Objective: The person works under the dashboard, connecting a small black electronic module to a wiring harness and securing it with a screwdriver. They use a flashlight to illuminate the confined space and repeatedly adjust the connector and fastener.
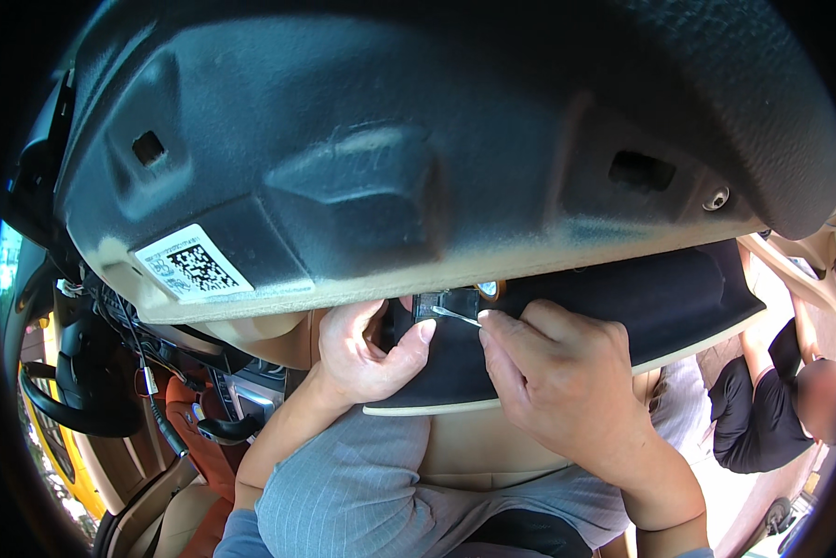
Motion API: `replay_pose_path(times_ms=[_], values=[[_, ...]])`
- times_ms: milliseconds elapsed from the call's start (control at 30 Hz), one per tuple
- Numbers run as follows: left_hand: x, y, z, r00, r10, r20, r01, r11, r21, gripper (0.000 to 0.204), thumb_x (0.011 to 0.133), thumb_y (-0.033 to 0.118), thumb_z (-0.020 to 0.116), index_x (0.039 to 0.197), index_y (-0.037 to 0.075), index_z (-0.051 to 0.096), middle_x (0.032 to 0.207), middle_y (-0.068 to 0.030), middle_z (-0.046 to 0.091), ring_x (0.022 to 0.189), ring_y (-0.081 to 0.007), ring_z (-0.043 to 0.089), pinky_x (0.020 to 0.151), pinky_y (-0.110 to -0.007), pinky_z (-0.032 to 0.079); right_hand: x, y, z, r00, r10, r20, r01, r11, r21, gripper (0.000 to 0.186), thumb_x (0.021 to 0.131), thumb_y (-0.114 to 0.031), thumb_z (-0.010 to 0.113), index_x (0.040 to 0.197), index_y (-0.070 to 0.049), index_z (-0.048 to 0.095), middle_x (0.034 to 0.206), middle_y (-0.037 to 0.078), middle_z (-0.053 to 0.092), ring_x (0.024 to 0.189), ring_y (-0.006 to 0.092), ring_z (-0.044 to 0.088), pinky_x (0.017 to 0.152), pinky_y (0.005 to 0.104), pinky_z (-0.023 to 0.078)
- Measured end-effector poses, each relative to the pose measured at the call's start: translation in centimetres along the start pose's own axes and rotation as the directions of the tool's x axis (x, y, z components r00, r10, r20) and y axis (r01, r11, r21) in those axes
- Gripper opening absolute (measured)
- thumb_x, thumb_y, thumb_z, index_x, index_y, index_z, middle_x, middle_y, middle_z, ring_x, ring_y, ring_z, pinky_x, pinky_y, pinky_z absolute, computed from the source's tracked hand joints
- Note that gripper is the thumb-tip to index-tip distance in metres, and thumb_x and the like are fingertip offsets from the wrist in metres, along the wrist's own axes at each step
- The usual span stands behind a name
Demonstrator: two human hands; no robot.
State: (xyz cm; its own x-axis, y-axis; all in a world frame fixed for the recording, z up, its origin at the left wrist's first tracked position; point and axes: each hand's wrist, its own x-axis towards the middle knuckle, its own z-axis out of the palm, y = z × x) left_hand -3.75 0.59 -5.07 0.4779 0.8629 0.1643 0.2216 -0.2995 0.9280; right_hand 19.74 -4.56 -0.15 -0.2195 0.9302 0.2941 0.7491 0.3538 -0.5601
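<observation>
From afar, my right hand (559, 367) pinches a slim pale stick (458, 317) slanting up-left to a small dark block (462, 300) beside my half-curled left hand (366, 354), whose hold I cannot tell.

Car int., beige/blk trim. Dash panel (344, 102): lge, dk, moulded, across top, w/ white label (193, 263). Steering wheel (88, 386): blk, far L. Lever (230, 430): blk, R of wheel. Seat cushion (483, 448): beige, lower ctr. Surface (215, 479): orange-red, lower L. Yellow vehicle (81, 484): outside, L edge, partial. Ground (727, 502): pale, outside R. Daylight: strong, both sides.
</observation>
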Motion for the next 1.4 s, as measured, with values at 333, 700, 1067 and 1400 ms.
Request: replay_pose_path(times_ms=[333, 700, 1067, 1400], values=[[-0.1, 0.41, 0.27, 0.999, -0.038, -0.013, 0.038, 0.999, -0.009, 0.045, 0.09, 0.009, 0.073, 0.129, -0.009, 0.059, 0.127, -0.0173, 0.062, 0.116, -0.0216, 0.062, 0.105, -0.035, 0.049, -0.28, -0.15, -0.06, 1.0, 0.008, 0.023, -0.007, 0.999, -0.033, 0.023, 0.08, -0.012, 0.077, 0.102, -0.005, 0.075, 0.073, 0.004, 0.053, 0.059, 0.0201, 0.062, 0.049, 0.0338, 0.049], [-0.11, 0.21, 0.2, 1.0, 0.002, -0.008, -0.003, 0.999, -0.033, 0.044, 0.089, 0.004, 0.071, 0.13, -0.009, 0.06, 0.126, -0.0157, 0.064, 0.116, -0.0212, 0.063, 0.106, -0.035, 0.048, -0.22, 0.08, -0.03, 1.0, -0.018, 0.016, 0.018, 1.0, -0.014, 0.023, 0.08, -0.011, 0.076, 0.102, -0.005, 0.075, 0.072, 0.004, 0.053, 0.058, 0.0199, 0.062, 0.049, 0.0334, 0.048], [-0.13, -0.05, 0.2, 1.0, 0.001, -0.015, -0.001, 0.999, -0.036, 0.044, 0.091, 0.008, 0.073, 0.13, -0.009, 0.06, 0.127, -0.0172, 0.065, 0.117, -0.0226, 0.064, 0.106, -0.036, 0.049, -0.51, 0.18, 0.28, 1.0, -0.022, -0.002, 0.022, 0.999, -0.033, 0.023, 0.081, -0.011, 0.076, 0.103, -0.005, 0.075, 0.073, 0.004, 0.052, 0.059, 0.0198, 0.062, 0.049, 0.0331, 0.048], [-0.07, -0.21, 0.22, 1.0, 0.009, -0.016, -0.01, 0.999, -0.046, 0.044, 0.091, 0.008, 0.073, 0.13, -0.009, 0.06, 0.128, -0.0173, 0.064, 0.118, -0.0226, 0.063, 0.107, -0.036, 0.048, -0.64, 0.21, 0.48, 1.0, -0.026, -0.017, 0.025, 0.998, -0.059, 0.023, 0.08, -0.011, 0.076, 0.103, -0.005, 0.075, 0.074, 0.004, 0.052, 0.06, 0.0191, 0.061, 0.05, 0.0324, 0.048]])
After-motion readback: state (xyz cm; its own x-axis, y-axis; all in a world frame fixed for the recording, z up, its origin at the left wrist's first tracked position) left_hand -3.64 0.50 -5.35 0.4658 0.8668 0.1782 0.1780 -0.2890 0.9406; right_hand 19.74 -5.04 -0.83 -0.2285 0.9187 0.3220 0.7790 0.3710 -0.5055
